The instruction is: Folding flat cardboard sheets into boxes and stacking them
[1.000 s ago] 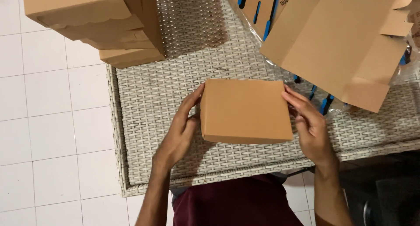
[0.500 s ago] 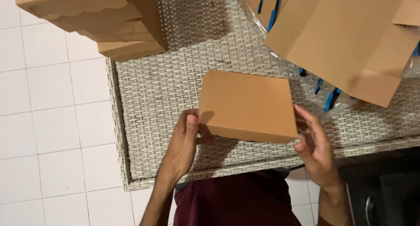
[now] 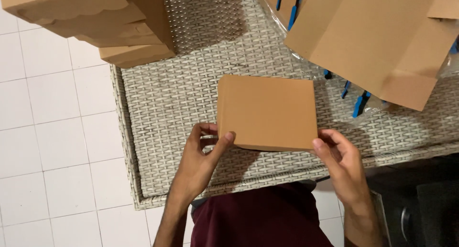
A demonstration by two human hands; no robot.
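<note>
A closed brown cardboard box (image 3: pixel 267 112) is held a little above a grey woven wicker table (image 3: pixel 162 108). My left hand (image 3: pixel 203 156) grips its near left corner, thumb on the top face and fingers under it. My right hand (image 3: pixel 342 163) holds the near right corner the same way, with the thumb at the edge. The box's top face is plain and flat.
A stack of several closed brown boxes (image 3: pixel 100 22) stands at the table's far left corner. A large flat cardboard sheet (image 3: pixel 377 37) lies at the far right over clear plastic bags with blue items (image 3: pixel 359 103). White floor tiles (image 3: pixel 52 132) lie to the left.
Both hands have slid from the box's sides down to its near corners. The box has shifted slightly and sits squarer to me.
</note>
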